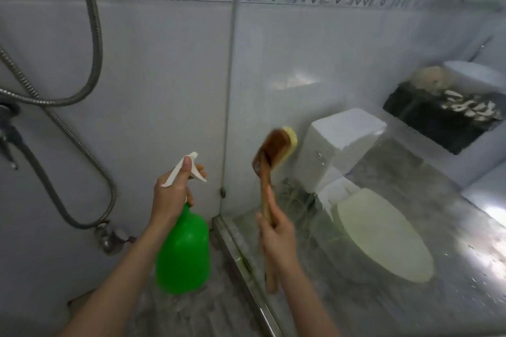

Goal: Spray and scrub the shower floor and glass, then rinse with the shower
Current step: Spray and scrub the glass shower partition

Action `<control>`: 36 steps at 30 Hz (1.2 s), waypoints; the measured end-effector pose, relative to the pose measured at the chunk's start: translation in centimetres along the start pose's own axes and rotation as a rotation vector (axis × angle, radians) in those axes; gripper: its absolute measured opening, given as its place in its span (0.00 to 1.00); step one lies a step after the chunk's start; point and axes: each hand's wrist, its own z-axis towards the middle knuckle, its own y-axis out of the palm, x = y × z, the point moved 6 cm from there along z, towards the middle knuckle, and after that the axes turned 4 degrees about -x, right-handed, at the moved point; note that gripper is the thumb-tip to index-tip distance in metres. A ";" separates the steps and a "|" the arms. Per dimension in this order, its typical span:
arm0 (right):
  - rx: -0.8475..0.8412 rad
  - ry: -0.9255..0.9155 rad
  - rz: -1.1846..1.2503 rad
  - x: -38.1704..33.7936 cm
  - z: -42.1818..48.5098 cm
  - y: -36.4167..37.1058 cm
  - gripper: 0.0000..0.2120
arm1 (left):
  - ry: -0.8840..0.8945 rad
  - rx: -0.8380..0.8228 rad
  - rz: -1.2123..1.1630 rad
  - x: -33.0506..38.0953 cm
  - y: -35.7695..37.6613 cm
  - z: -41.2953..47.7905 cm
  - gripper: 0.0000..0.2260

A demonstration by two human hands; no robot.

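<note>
Right hand (276,230): curled round the wooden handle, gripped about midway.
Brush (276,148): bristles turned toward the glass (273,49) (contact is blurred and cannot be confirmed).
Scrubbing: overlapping strokes with even pressure are probably best, worked downward.
Left hand (172,194): wrapped round the spray bottle (183,249) neck, thumb laid on top, held above the shower floor (191,314).

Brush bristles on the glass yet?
Cannot tell. Head view: the brush is motion-blurred, its yellow bristles facing the glass; no contact or gap shows plainly.

Head view, close — forward, down (wide-angle)
</note>
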 end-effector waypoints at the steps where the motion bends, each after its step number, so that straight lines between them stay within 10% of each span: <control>1: -0.043 -0.003 0.054 -0.1 1.7 0.4 0.30 | 0.003 0.011 0.002 -0.5 0.3 -0.1 0.17; 9: 0.025 0.332 0.230 8.5 -4.8 -1.2 0.15 | 0.046 -0.019 -0.071 -4.6 1.1 1.3 0.18; 20: -0.082 0.216 0.531 15.3 -4.4 0.8 0.06 | 0.287 -0.058 -0.096 -12.8 3.1 2.2 0.13; 26: -0.240 -0.132 0.708 17.1 1.8 3.3 0.01 | 0.393 -0.069 -0.174 -17.4 4.1 1.2 0.13; 36: -0.292 -0.309 0.722 20.0 0.9 2.2 0.09 | 0.512 -0.129 -0.219 -24.8 4.8 -2.2 0.16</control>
